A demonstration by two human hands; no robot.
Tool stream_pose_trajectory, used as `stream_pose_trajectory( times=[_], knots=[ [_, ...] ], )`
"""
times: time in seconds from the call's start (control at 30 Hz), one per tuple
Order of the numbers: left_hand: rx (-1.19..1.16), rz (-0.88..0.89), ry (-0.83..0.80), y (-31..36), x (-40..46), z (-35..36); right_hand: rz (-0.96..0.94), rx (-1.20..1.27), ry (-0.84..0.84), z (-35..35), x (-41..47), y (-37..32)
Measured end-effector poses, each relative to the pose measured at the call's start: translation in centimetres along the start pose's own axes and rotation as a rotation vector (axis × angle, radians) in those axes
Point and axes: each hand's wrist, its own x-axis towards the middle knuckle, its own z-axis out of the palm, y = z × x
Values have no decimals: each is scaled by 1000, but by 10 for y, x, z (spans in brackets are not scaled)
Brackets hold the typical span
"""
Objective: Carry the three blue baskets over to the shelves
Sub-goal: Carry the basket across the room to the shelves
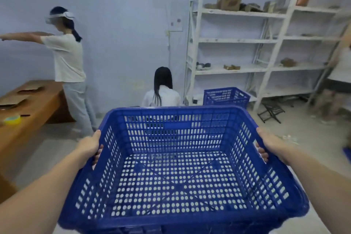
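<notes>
Ahead and rightward, beside a grounded blue basket [226,97], white metal shelves [239,42] are faced by the perforated blue plastic basket [180,157], side rims clasped by left hand [89,147] and right hand [268,144].

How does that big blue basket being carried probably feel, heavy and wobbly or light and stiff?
Probably light: the carried basket is empty, its walls and floor all holes. Likely fairly stiff, since it keeps its boxy shape while the left hand and right hand grip only its side rims. The thick rolled rim should resist slipping.
</notes>
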Motion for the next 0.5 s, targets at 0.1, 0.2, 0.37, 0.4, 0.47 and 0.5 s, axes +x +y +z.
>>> stream_pose_trajectory(
  times=[0.1, 0.2, 0.37, 0.4, 0.47, 0.5],
  knots=[
    [54, 57, -67, 36, 53, 67, 54, 32, 76, -23, 28, 16],
    [113, 80, -162, 68, 102, 132, 111, 106, 163, -47, 50, 34],
    [232, 176, -303, 128, 166, 251, 214, 187, 301, -96, 82, 65],
    [253, 194, -325, 140, 175, 278, 231, 206, 334, -108, 89, 71],
    [276, 227, -361, 162, 194, 329, 259, 216, 394, -130, 108, 81],
    [287, 235, -381, 173, 204, 355, 274, 218, 418, -141, 120, 85]
  ],
)
